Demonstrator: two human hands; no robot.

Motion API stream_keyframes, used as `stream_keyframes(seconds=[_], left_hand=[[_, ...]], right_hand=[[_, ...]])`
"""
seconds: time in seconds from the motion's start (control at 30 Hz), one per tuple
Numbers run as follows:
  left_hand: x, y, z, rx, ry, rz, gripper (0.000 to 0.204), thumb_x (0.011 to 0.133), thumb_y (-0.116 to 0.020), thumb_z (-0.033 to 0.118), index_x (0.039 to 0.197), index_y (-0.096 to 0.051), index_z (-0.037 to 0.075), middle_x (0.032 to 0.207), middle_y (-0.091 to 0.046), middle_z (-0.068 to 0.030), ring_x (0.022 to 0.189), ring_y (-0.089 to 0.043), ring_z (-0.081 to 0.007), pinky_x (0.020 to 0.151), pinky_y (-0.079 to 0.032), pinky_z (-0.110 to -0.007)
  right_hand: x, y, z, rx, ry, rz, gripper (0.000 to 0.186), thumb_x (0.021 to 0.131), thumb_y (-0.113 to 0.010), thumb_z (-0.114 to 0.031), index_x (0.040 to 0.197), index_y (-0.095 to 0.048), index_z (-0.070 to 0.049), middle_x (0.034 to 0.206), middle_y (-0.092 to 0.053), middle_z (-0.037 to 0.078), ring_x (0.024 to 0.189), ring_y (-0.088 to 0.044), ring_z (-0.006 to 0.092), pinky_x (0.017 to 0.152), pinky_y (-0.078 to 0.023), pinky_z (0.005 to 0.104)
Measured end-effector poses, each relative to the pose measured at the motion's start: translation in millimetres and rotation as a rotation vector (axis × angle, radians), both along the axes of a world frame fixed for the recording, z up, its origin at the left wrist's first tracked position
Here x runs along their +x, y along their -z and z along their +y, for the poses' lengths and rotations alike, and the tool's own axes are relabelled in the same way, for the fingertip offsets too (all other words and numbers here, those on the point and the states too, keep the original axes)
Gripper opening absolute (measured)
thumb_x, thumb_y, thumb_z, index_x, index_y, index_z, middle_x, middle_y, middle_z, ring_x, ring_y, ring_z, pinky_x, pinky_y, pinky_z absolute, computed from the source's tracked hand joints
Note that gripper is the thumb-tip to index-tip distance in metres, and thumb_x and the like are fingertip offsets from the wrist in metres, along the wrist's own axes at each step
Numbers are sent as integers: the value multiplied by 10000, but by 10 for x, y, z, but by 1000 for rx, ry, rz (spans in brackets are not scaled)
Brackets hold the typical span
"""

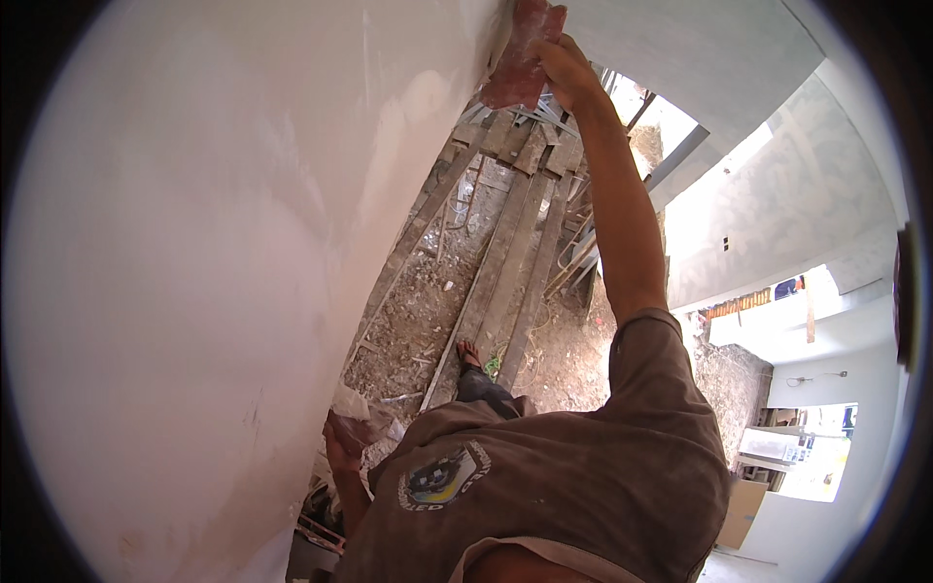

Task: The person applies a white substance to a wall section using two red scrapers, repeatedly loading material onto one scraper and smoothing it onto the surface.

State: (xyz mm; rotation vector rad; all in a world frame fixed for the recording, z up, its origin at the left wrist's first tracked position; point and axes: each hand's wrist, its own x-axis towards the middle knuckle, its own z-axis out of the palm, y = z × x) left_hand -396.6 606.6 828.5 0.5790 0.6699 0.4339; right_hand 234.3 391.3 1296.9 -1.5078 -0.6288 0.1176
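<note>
My right hand (562, 68) is raised at the top of the view, closed on a reddish, wrinkled sheet (517, 63) beside the upper edge of a pale plastered wall (185, 262). The wall fills the left half and shows smeared patches. Low down by the wall, my left hand (342, 449) grips a reddish-brown piece (360, 432) with something whitish above it; its exact form is unclear and some of the fingers are hidden.
My bare foot (468, 355) stands on long weathered planks (501, 282). Below and around them is dirt with debris (418, 301). At right are grey plastered surfaces (768, 204), bright openings, a window (821, 447) and a leaning board (741, 515).
</note>
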Motion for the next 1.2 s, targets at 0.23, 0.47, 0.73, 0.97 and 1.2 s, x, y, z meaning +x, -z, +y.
stream_keyframes(seconds=[0.23,0.47,0.73,0.97,1.2], left_hand=[[28,-88,40,46,5,36,690,1030,-432,525,1546,-288,91,1537,-387,-96,1381,-423,-288,1127,-382,-446],[118,21,54,15,16,-79,677,1033,-435,513,1557,-273,117,1573,-333,-67,1391,-394,-257,1141,-351,-424],[63,656,285,-184,271,-394,671,1014,-429,566,1579,-257,247,1592,-314,-28,1389,-387,-253,1124,-368,-461],[-234,831,425,-435,68,-414,677,997,-441,593,1579,-241,308,1575,-339,-48,1333,-436,-294,1103,-383,-499],[-355,43,145,-283,65,-229,634,945,-500,643,1426,-529,231,1242,-615,28,1056,-567,-133,950,-474,-330]], right_hand=[[-372,2,69,24,-54,-47,302,869,-605,-117,1101,-591,77,986,-635,110,913,-615,202,832,-501,346],[-915,30,53,-3,-77,-93,266,856,-622,-152,976,-635,84,877,-647,105,832,-612,170,685,-467,320],[-1472,218,474,-109,216,-332,302,840,-551,-156,1038,-595,69,842,-678,251,771,-681,374,708,-520,439],[-1782,-4,82,26,61,-223,335,873,-552,-174,1095,-599,73,868,-637,158,720,-582,235,652,-465,381],[404,337,74,141,160,-168,287,905,-579,-217,978,-640,54,773,-571,8,698,-486,93,609,-396,321]])
